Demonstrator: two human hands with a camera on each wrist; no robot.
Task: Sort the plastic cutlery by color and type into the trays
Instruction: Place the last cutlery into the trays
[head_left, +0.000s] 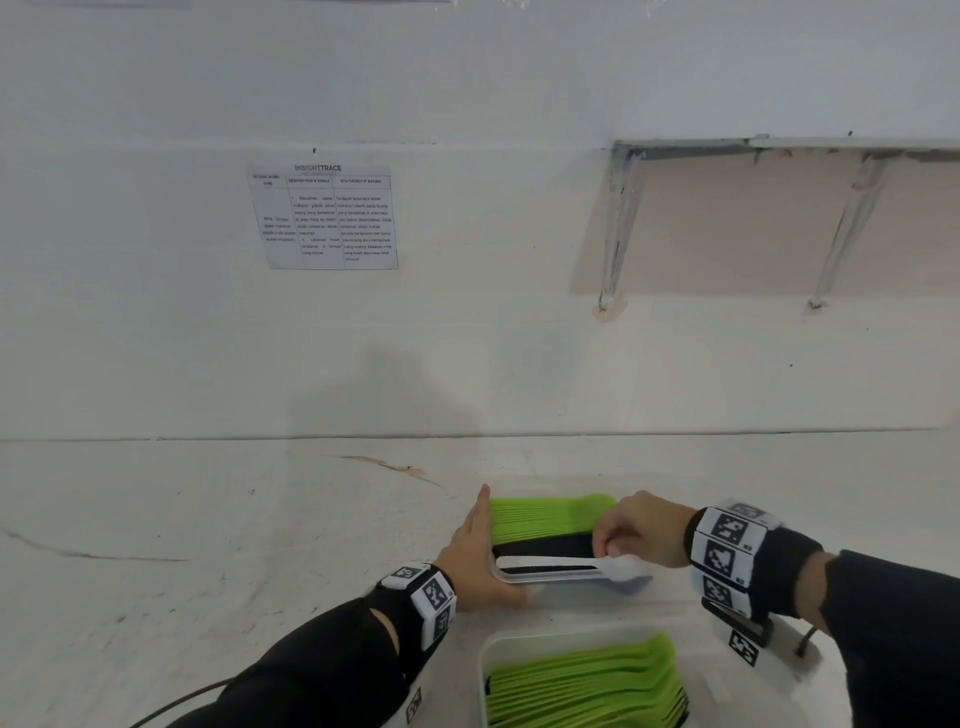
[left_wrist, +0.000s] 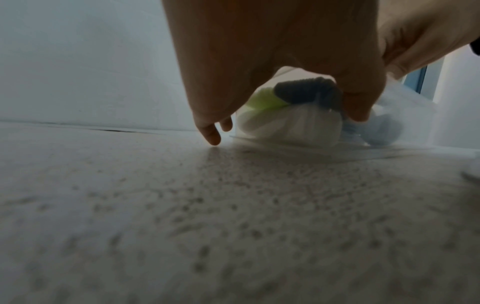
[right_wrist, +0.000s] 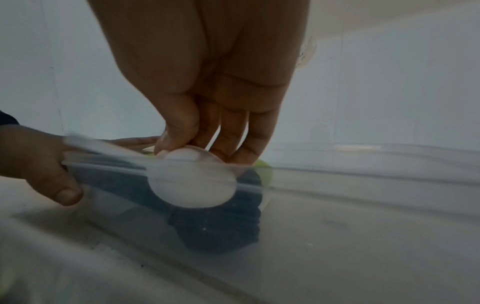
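White spoons (head_left: 566, 567) were pinched at the bowl end by right hand (head_left: 641, 530) over clear tray (right_wrist: 363, 164); left hand (head_left: 475, 551), fingers straight, was pressed flat against tray's left end.

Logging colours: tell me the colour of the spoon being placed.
White spoon; right wrist view.

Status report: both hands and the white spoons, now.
Left hand flat, fingers straight against the clear tray's left end. Right hand pinches white spoons by the bowls, lowering beside black spoons and green spoons. Nothing in the way.
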